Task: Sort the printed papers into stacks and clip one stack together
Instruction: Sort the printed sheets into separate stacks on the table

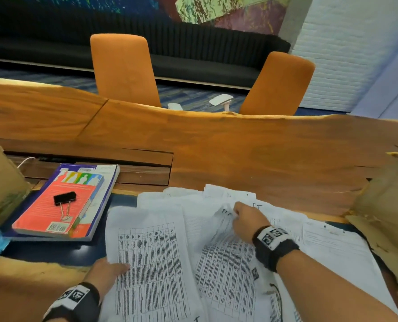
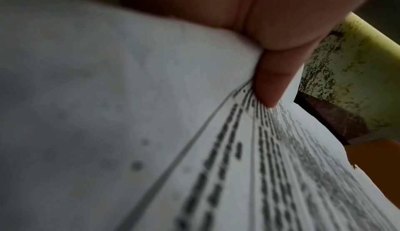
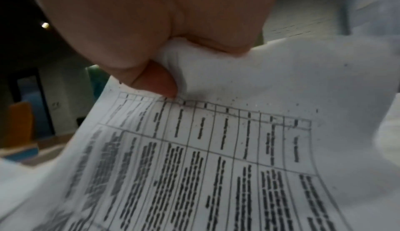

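Printed papers (image 1: 218, 228): lay spread loosely over the desk's near edge, most of them showing dense tables.
Right hand (image 1: 248, 220): thumb and fingers pinched the top margin of one table sheet (image 3: 216, 157), lifting and bunching it above the pile.
Left hand (image 1: 105, 270): thumb lay on top of the left sheet (image 1: 151, 263), gripping its left edge.
Binder clip (image 1: 64, 201): black, lay on the red book (image 1: 60, 205) at the desk's left.
Desk (image 1: 239, 147): orange-brown wood, a cardboard box (image 1: 388, 205) at its right edge.
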A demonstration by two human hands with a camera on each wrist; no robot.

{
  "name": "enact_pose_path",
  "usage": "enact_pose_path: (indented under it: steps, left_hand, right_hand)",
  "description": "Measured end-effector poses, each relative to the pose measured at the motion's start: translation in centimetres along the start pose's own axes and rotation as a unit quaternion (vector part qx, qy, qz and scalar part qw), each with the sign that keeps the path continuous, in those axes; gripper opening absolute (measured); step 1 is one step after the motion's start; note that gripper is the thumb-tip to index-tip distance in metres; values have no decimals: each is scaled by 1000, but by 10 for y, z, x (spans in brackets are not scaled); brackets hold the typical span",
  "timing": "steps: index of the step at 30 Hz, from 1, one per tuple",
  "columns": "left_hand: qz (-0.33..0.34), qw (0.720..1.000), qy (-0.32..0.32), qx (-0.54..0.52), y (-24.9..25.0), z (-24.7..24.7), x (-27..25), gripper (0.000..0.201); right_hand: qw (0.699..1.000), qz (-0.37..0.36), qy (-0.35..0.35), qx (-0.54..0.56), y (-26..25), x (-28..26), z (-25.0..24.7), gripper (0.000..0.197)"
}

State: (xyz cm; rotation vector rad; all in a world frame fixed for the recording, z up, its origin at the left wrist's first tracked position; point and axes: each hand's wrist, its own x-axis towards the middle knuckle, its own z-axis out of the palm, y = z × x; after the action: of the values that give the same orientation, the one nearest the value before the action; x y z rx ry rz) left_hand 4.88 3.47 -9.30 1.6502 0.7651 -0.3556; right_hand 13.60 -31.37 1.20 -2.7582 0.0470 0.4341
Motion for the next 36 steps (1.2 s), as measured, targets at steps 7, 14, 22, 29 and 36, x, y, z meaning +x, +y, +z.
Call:
enact_pose_path:
  steps: [7, 14, 22, 29, 36]
  left_hand:
    - [13, 1000, 9, 17, 6, 4, -20, 35]
    - [21, 999, 29, 30, 13, 12, -36, 40]
    - [18, 996, 49, 76, 13, 15, -34, 45]
    - [13, 995, 47, 82, 12, 18, -35, 49]
    - [18, 996, 45, 78, 16, 16, -40, 44]
  right_hand:
    - [982, 109, -24, 155, 96, -76, -56, 23]
    - [969, 172, -158, -78, 174, -107, -42, 31]
    - [971, 151, -102, -157, 204, -94, -61, 32]
    - [988, 57, -97, -105, 201, -73, -11, 52]
    - [972, 42, -96, -211, 192, -70, -4, 37]
